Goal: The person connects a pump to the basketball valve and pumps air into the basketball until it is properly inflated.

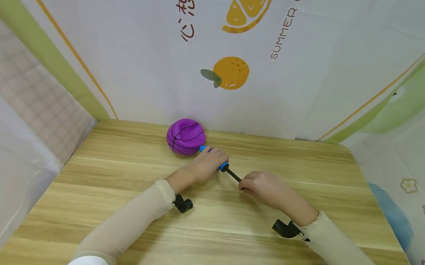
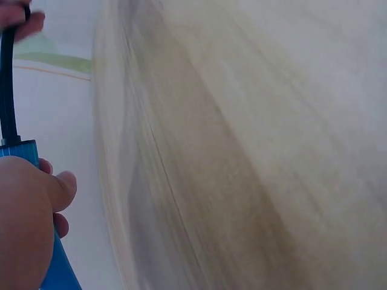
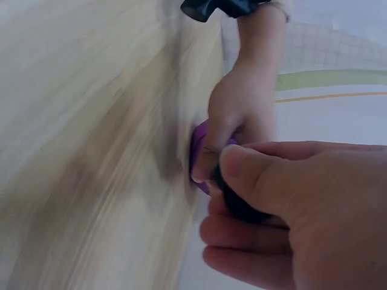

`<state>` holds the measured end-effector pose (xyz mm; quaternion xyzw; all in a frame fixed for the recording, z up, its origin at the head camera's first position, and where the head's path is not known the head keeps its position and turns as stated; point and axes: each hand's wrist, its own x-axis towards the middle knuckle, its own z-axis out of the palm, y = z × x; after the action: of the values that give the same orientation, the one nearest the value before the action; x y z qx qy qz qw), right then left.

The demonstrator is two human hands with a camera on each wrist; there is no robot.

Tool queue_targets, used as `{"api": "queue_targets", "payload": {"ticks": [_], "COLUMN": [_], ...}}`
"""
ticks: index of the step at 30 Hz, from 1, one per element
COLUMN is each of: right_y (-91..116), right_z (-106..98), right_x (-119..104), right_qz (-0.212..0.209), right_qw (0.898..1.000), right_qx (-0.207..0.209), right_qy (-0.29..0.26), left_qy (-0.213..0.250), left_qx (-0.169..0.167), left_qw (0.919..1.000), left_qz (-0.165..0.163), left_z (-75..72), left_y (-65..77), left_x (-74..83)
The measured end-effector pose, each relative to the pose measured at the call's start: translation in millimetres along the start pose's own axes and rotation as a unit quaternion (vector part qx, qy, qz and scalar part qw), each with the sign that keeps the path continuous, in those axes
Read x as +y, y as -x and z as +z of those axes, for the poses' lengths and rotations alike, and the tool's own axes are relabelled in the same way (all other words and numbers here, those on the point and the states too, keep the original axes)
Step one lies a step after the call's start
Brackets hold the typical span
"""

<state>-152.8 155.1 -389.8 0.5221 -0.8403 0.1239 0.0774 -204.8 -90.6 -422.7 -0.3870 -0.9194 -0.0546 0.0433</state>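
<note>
A purple ball [image 1: 184, 138] with black lines and a dented top sits near the back of the table. Beside it is a blue hand pump [image 1: 223, 167], one blue end reaching the ball's lower right side. My left hand [image 1: 208, 163] grips the pump's barrel, thumb and fingers wrapped round it in the left wrist view. The black rod [image 1: 233, 175] stands drawn out of the barrel. At its far end my right hand [image 1: 267, 188] holds the black handle [image 3: 239, 202], mostly covered by the fingers. Whether a needle joins pump and ball is hidden.
The wood-grain table [image 1: 208, 235] ends at a white printed cloth [image 1: 158, 78] just behind the ball. More cloth hangs along the left and right sides. Black camera mounts [image 1: 286, 229] sit at both wrists, over beige sleeves.
</note>
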Motion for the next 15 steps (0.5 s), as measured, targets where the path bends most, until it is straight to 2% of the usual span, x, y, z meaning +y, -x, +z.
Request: {"api": "queue_targets", "payload": {"ticks": [10,15], "right_y": [24,25], "right_z": [-18,-17], "right_x": [-10,-10], "right_qz": [0.016,0.012], "right_qw": [0.999,0.999], "right_qx": [-0.026,-0.011], "right_qy": [-0.044,-0.050], "left_qy": [0.012,0.015], "left_qx": [0.006,-0.002], "left_qw": [0.9999,0.9999], "left_qz": [0.004,-0.001], "left_z": [-0.5,0.5], "left_y": [2.5,2.0], "left_x": [-1.4,-0.8]}}
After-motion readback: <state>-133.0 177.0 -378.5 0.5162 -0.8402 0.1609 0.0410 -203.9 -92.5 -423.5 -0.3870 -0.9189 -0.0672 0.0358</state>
